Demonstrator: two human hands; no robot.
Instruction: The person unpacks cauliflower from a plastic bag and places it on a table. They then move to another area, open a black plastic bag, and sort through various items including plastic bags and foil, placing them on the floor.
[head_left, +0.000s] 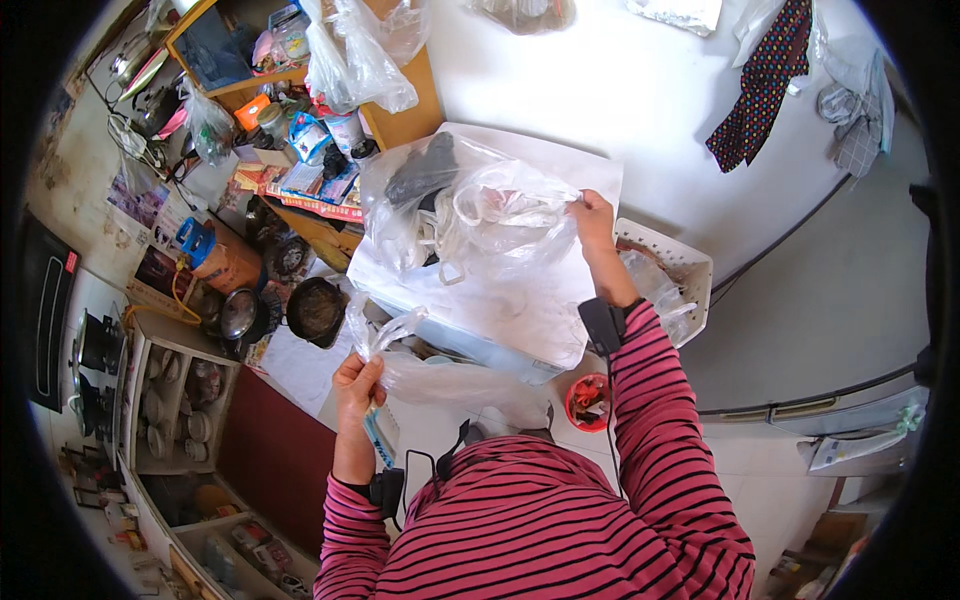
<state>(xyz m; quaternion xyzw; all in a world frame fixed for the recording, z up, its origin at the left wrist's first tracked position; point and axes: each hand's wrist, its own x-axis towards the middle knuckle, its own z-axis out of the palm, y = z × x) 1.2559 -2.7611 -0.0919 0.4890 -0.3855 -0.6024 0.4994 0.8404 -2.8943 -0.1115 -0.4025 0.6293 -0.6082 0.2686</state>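
My left hand (358, 381) grips a clear plastic bag (457, 382) near its knotted or looped handles, and the bag trails to the right in front of my body. My right hand (592, 217) pinches the edge of a crumpled clear plastic bag (517, 195) over the white-covered surface. That bag lies with a larger transparent bag (390, 165), through which a dark grey item and several bundled white bags show. The fingertips of both hands press together on the thin plastic.
A white plastic basket (697, 289) holding bags stands right of the white surface (517, 322). Below it on the floor is a red bin (587, 403). Left are a wooden cabinet (412, 97), a dark pan (316, 311), a lidded pot (241, 315) and an orange gas cylinder (227, 259).
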